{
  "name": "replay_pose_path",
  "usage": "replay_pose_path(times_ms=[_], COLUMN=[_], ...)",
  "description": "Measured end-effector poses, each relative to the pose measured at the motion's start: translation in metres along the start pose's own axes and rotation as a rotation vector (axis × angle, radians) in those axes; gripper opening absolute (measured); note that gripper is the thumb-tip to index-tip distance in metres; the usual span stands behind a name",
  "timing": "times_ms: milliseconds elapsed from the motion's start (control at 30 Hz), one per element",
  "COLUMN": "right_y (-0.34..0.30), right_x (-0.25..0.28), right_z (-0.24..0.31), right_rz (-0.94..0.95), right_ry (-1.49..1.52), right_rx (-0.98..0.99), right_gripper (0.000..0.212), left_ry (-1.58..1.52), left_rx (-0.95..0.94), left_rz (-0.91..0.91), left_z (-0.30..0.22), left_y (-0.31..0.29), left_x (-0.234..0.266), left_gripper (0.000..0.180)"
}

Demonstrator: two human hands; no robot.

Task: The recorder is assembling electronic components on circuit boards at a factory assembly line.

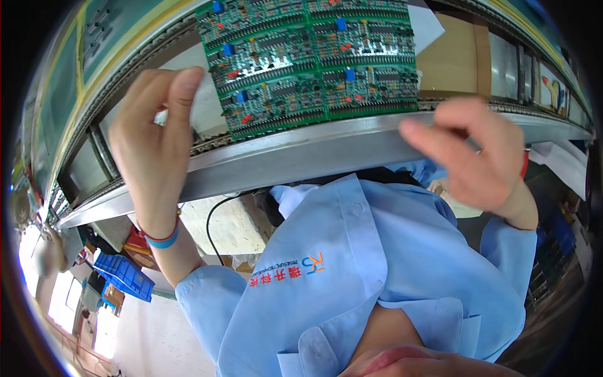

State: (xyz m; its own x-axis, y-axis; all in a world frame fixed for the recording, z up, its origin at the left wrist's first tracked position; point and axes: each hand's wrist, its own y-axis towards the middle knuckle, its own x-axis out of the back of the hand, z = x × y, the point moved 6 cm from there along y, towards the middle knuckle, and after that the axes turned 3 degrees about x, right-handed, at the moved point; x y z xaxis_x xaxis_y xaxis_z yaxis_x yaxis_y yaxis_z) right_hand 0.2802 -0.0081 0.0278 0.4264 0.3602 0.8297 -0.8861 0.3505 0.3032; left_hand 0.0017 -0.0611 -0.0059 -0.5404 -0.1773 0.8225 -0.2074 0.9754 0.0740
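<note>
The green circuit-board panel lies between the hands — just right of the half-curled left hand, up and left of the loosely bent right hand over the metal rail. Neither visibly grips anything; which hand is nearer, I can't tell.

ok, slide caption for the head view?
Left hand beside a green circuit-board panel, right hand near its lower-right corner, metal rail in front.
</note>
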Motion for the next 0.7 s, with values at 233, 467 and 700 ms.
replay_pose_path(times_ms=[233,467,700], right_y=[0.007,0.02,0.031], right_x=[-0.032,-0.043,-0.049], right_z=[0.021,0.024,0.028], right_rz=[-0.07,-0.084,-0.079], right_ry=[0.07,0.114,0.151], right_rx=[0.095,0.094,0.132], right_gripper=[0.016,0.01,0.009], left_ry=[0.042,0.043,0.0], left_rx=[0.035,0.048,0.046], left_rz=[0.073,0.103,0.144], left_z=[-0.015,-0.016,-0.017], left_y=[-0.001,0.004,0.009], left_x=[0.003,0.0,0.0], left_gripper=[0.023,0.025,0.024])
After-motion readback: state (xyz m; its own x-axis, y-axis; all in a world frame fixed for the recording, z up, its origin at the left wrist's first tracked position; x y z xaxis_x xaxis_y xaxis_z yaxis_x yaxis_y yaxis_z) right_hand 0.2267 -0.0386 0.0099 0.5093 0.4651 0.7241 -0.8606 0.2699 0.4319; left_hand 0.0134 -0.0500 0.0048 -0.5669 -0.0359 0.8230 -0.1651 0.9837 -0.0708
